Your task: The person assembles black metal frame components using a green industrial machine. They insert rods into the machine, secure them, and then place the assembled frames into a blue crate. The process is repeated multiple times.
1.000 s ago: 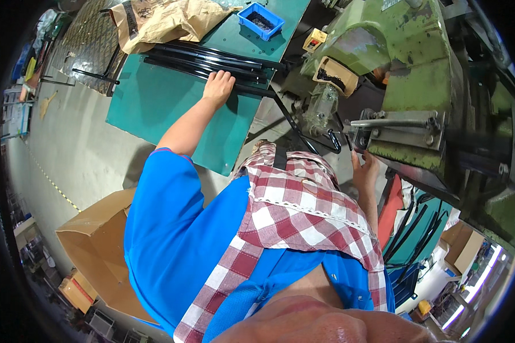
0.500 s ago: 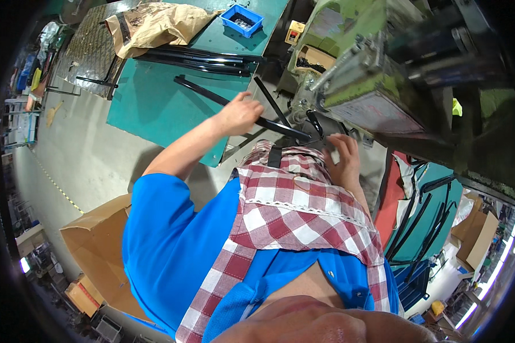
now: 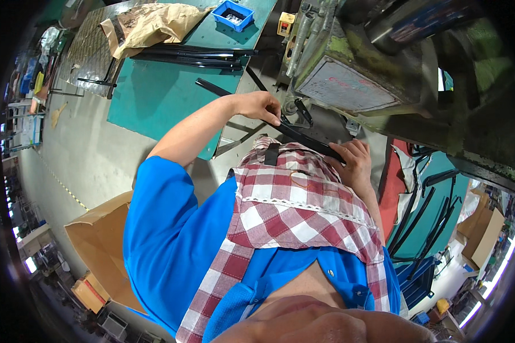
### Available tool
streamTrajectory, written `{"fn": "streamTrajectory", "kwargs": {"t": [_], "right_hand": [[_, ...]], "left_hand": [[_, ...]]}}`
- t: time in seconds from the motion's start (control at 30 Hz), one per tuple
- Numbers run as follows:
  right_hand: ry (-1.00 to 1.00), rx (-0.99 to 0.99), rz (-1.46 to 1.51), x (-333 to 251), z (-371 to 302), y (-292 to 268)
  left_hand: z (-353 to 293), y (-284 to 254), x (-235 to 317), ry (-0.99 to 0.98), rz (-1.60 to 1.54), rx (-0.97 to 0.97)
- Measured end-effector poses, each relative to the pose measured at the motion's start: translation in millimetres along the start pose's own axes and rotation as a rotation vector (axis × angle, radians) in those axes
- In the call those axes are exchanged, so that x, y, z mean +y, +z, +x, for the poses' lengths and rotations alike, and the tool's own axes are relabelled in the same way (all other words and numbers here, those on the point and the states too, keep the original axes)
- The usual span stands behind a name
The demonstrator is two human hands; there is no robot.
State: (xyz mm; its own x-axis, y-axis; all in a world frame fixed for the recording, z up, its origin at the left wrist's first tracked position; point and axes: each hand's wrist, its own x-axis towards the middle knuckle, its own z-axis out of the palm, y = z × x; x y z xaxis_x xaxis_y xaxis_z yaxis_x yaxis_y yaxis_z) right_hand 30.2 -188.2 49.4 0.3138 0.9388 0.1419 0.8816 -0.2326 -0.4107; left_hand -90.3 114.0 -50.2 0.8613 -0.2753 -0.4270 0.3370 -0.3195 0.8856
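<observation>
A long black metal tube (image 3: pixel 306 139) lies slantwise in front of my waist, its far left end reaching over the green table. My left hand (image 3: pixel 260 107) is closed around the middle of the tube, thumb and fingertips on its edge. At the tube's right end, my right hand (image 3: pixel 355 162) grips it with the thumb and fingers. Part of the tube is hidden behind my left forearm. Beyond it, close to the machine, are a slanting black bar (image 3: pixel 256 79) and a short black part (image 3: pixel 304 112).
A large green machine (image 3: pixel 349 86) stands close ahead on the right. On the green table (image 3: pixel 154 108) are several black tubes (image 3: pixel 189 59), brown paper (image 3: pixel 154 26) and a blue bin (image 3: pixel 233 16). More black bars lie on another green table (image 3: pixel 449 197). A cardboard box (image 3: pixel 100 240) stands at left.
The tube has shifted to the right. My left hand has moved right with it, and my right hand, formerly beside the tube's end, now holds that end.
</observation>
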Motion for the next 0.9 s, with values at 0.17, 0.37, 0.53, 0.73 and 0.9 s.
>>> {"fn": "streamTrajectory", "kwargs": {"t": [0.17, 0.37, 0.53, 0.73, 0.9], "right_hand": [[0.041, 0.103, -0.091, 5, 2, -8], [0.23, 0.15, -0.249, 39, -9, -15], [0.305, 0.113, -0.23, 54, -25, -6], [0.483, -0.069, -0.268, 45, -19, 0], [0.433, -0.058, -0.136, 44, 0, 19]], "left_hand": [[1, -20, 36, 0.142, 0.091, 0.082], [27, -37, 52, 0.399, 0.278, 0.259], [58, -35, 39, 0.476, 0.243, 0.181], [81, -38, 9, 0.568, 0.15, 0.026], [51, -42, 42, 0.556, 0.319, 0.152]]}}
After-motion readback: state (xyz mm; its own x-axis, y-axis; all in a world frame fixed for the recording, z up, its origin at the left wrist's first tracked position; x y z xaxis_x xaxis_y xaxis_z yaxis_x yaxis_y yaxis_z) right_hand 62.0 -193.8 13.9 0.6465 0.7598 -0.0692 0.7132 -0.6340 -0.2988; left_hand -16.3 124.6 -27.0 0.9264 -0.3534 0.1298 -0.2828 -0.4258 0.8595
